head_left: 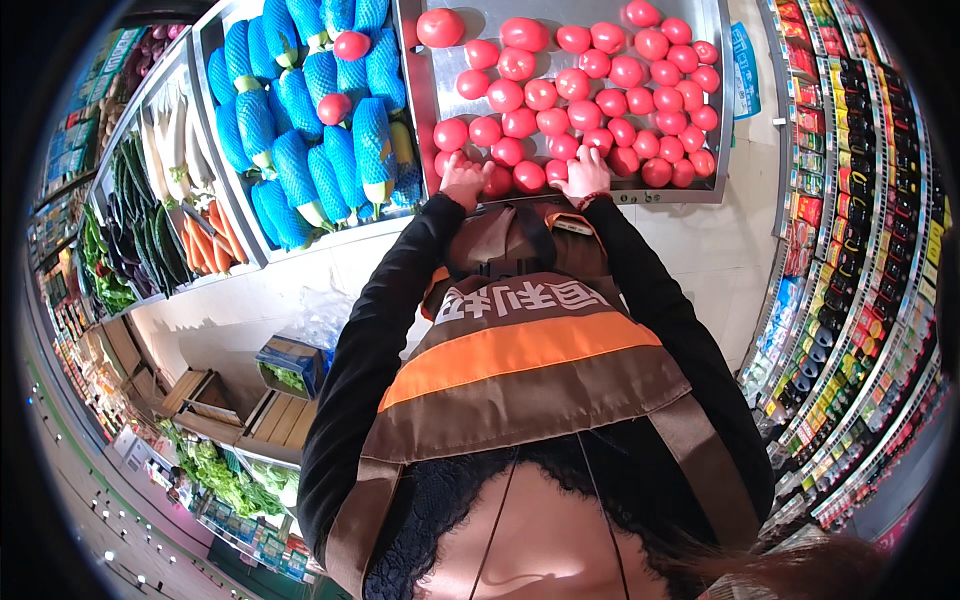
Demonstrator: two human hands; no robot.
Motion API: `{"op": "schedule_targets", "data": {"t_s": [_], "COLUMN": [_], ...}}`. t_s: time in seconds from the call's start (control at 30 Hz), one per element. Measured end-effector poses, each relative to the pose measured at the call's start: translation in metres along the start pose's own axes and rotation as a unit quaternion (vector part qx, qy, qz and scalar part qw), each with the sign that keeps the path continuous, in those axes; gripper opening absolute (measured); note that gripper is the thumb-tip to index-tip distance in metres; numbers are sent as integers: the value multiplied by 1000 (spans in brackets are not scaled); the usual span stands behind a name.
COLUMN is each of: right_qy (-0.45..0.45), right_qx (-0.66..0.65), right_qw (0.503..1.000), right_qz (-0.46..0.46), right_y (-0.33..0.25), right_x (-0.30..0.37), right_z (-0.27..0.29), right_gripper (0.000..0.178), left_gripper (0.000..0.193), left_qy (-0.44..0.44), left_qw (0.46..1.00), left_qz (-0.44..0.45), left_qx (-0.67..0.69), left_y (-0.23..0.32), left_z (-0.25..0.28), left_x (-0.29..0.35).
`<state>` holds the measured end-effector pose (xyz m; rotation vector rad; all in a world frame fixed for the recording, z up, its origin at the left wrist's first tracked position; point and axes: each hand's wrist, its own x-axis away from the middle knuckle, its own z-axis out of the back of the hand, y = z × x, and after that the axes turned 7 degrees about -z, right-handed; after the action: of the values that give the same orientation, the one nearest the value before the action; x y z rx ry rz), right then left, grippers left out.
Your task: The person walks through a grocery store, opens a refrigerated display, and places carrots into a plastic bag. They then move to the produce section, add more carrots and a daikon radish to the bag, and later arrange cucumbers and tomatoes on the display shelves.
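Observation:
Many round red tomatoes (540, 95) lie in a shallow metal bin (722, 100) in front of me. My left hand (465, 182) is at the bin's near edge, fingers apart and touching the tomatoes in the near left corner. Farther right along the same edge is my right hand (585, 172), its thumb spread away from the fingers. Those fingers rest against tomatoes in the nearest rows. Neither hand visibly lifts a tomato; some fingertips are hard to make out. Bare metal shows at the bin's far left.
Left of the bin, vegetables in blue foam nets (295, 110) carry two loose tomatoes (333, 108). Beyond them lie white radishes (168, 150), carrots (208, 240) and cucumbers (160, 225). Wooden crates (285, 420) stand at lower left. Bottle-filled shelves (850, 230) curve along the right.

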<state>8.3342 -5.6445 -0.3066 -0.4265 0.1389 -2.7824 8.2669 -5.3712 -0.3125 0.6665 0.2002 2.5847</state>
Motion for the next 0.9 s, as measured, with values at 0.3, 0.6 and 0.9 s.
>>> {"op": "schedule_targets", "data": {"t_s": [0.3, 0.6, 0.9], "right_qy": [36, 50, 27], "right_qx": [-130, -114, -154], "right_qw": [986, 986, 970], "right_qz": [-94, -110, -187], "right_y": [0, 6, 33], "right_x": [-14, -33, 22], "right_z": [-7, -6, -4], "right_gripper": [58, 48, 75], "left_gripper": [48, 68, 67], "left_qy": [222, 139, 74], "left_qw": [969, 982, 974], "left_qz": [79, 127, 211], "left_qx": [71, 29, 25], "left_y": [-17, -64, -38], "left_z": [-9, -14, 14], "left_x": [28, 27, 18]}}
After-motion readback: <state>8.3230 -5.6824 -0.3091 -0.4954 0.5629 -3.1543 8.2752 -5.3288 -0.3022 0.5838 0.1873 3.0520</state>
